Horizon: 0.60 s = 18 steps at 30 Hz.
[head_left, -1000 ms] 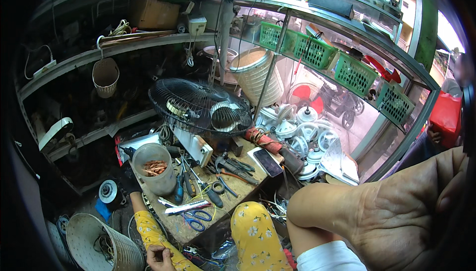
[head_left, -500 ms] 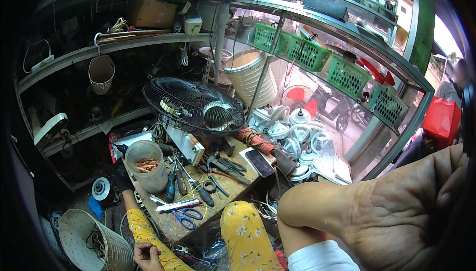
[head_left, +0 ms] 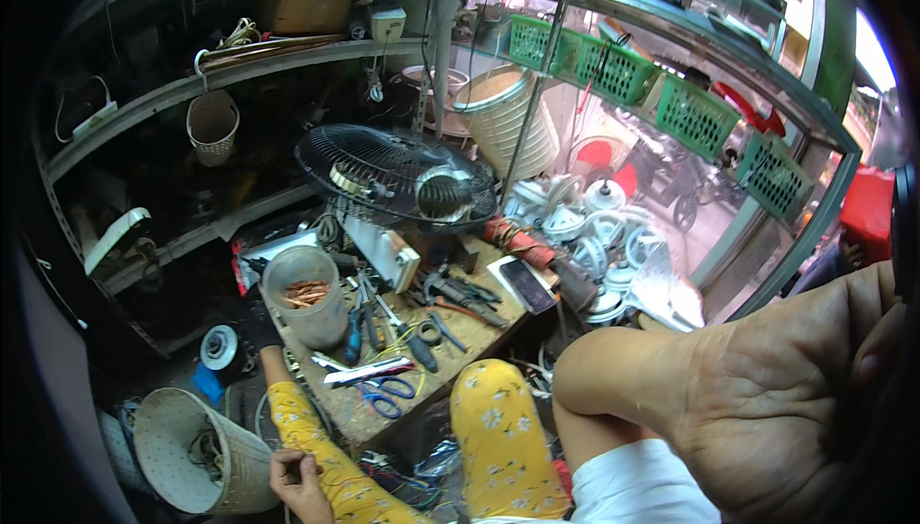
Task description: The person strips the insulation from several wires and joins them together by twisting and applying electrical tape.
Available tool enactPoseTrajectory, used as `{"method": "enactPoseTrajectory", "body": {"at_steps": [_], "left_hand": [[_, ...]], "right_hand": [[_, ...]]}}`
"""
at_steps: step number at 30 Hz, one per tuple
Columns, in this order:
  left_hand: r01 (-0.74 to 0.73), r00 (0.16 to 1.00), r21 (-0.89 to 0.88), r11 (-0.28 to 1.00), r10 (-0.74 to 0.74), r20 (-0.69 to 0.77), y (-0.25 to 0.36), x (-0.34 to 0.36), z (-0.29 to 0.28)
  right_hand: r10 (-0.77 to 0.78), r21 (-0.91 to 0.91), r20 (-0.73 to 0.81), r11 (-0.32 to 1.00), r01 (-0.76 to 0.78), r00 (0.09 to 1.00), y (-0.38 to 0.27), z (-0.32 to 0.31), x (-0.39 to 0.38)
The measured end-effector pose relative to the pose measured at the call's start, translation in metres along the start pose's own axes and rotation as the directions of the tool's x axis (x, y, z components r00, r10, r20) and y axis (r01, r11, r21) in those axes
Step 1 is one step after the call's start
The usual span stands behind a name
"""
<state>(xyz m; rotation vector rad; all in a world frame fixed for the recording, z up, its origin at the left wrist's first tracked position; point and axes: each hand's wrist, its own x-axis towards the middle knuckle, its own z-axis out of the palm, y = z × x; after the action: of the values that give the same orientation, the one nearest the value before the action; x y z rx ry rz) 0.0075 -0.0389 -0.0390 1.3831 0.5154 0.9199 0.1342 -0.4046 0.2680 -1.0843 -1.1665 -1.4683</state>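
Head view, with the low wooden worktable (head_left: 342, 407) as landmark. Below its near left corner, the left hand (head_left: 300, 489) is curled, thumb near fingertips, before yellow flower-patterned trousers (head_left: 311, 428); whether it pinches anything cannot be told. The beige perforated plastic basket (head_left: 240, 467) lies just beside this hand, left of the worktable. The right hand (head_left: 815, 390), well apart, is raised right of the worktable; its fingers are largely hidden, their grip indeterminable. A translucent plastic tub (head_left: 319, 321) stands on the worktable.
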Motion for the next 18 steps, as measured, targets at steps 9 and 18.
{"method": "enactPoseTrajectory", "body": {"at_steps": [9, 18], "left_hand": [[0.031, 0.999, 0.014, 0.999, -0.03, -0.037, 0.031, -0.002, 0.005], [0.008, 0.999, -0.033, 0.999, -0.009, -0.037, 0.045, -0.002, -0.006]], "right_hand": [[0.113, 0.324, 0.039, 0.939, -0.119, 0.993, 0.023, 0.091, -0.044], [0.203, 0.548, 0.106, 0.805, -0.228, 0.973, 0.031, 0.159, -0.073]]}}
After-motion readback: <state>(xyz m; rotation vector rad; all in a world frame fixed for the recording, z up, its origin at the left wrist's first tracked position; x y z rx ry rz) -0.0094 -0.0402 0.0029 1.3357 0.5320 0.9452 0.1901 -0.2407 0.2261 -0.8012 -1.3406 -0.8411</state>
